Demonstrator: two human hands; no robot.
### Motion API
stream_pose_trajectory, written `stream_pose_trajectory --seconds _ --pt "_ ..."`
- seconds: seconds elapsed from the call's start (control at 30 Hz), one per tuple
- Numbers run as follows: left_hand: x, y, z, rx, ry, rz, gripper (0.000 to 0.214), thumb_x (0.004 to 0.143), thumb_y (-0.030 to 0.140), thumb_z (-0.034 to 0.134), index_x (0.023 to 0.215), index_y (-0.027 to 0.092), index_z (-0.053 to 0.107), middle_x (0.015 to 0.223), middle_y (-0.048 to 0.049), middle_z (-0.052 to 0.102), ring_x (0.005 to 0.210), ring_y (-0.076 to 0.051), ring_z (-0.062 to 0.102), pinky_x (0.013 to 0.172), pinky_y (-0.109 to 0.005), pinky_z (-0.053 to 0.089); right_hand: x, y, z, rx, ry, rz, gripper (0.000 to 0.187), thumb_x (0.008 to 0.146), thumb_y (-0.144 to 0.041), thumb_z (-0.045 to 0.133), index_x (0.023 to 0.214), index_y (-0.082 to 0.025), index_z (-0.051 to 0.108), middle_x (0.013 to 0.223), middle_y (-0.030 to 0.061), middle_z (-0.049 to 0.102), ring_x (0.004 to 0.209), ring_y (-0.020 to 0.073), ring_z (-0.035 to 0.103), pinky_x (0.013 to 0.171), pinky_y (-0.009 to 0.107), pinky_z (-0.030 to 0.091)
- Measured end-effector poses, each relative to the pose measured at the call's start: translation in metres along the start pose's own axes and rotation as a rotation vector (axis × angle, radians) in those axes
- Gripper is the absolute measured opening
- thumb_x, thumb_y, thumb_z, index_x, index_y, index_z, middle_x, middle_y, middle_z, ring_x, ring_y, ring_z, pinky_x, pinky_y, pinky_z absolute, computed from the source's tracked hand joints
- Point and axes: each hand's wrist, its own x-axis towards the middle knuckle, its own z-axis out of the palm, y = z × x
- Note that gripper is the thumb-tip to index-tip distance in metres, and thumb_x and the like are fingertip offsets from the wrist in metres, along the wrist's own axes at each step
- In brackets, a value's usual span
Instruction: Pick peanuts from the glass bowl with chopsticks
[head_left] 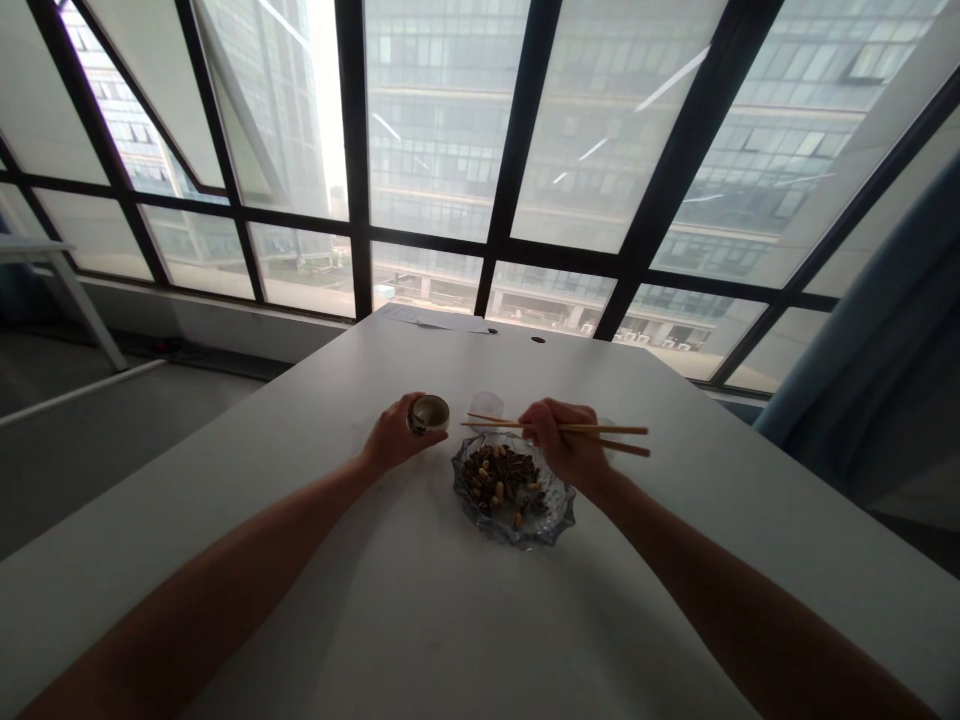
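Observation:
My left hand (393,436) is closed around a small round cup (433,411), its mouth tipped toward me; what lies inside is too dim to make out. In my right hand (568,440) is a pair of wooden chopsticks (611,430), their tips pointing left toward the cup but apart from it. Below them stands a clear glass bowl (555,525) with a scalloped rim. Peanuts (498,491) and dark, thin seeds (519,470) are mixed together in it. Just behind the bowl sits a small transparent container (486,405), partly hidden by the chopsticks.
The white table (420,620) reaches to the windows (442,120). Papers (435,319) and two small dark round pieces (538,340) lie at its far edge. A blue curtain (862,340) hangs at right; another table (82,300) stands at left.

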Motion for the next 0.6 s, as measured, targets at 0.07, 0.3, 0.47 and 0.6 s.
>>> stream_pose_trajectory --seconds 0.07,0.3,0.47,0.6 --pt "0.0 0.001 0.0 0.021 -0.021 -0.058 0.069 0.066 0.058 0.077 0.119 0.02 0.056 0.108 -0.0101 0.071 0.096 -0.027 0.068 0.083 -0.038 0.055 -0.007 0.003 -0.02 0.025 0.085 0.055 0.053 0.095 -0.059 0.047 0.065 -0.019 0.066 0.05 0.0014 0.059 0.042 0.0128 0.053 0.044 0.025 0.042" --pt "0.0 0.009 -0.005 0.139 -0.095 -0.127 0.06 0.07 0.063 0.07 0.113 0.022 0.061 0.1 -0.009 0.073 0.089 -0.026 0.069 0.078 -0.035 0.053 -0.03 -0.004 -0.068 -0.072 -0.117 0.222 0.052 0.088 -0.061 0.057 0.06 -0.018 0.067 0.045 0.0029 0.061 0.037 0.0131 0.054 0.036 0.023 0.041" --pt "0.001 0.012 -0.007 0.171 -0.125 -0.143 0.059 0.071 0.063 0.069 0.113 0.022 0.062 0.1 -0.0091 0.073 0.089 -0.027 0.069 0.076 -0.035 0.053 -0.042 0.004 -0.067 -0.12 -0.173 0.165 0.05 0.092 -0.055 0.055 0.059 -0.019 0.065 0.047 0.0026 0.062 0.04 0.0135 0.055 0.038 0.024 0.042" --pt "0.001 0.013 -0.007 0.172 -0.131 -0.149 0.06 0.071 0.063 0.069 0.113 0.022 0.062 0.1 -0.009 0.073 0.089 -0.027 0.069 0.077 -0.035 0.053 -0.044 0.011 -0.065 -0.138 -0.177 0.14 0.051 0.095 -0.053 0.049 0.06 -0.019 0.064 0.049 0.0026 0.062 0.042 0.0137 0.056 0.04 0.024 0.043"
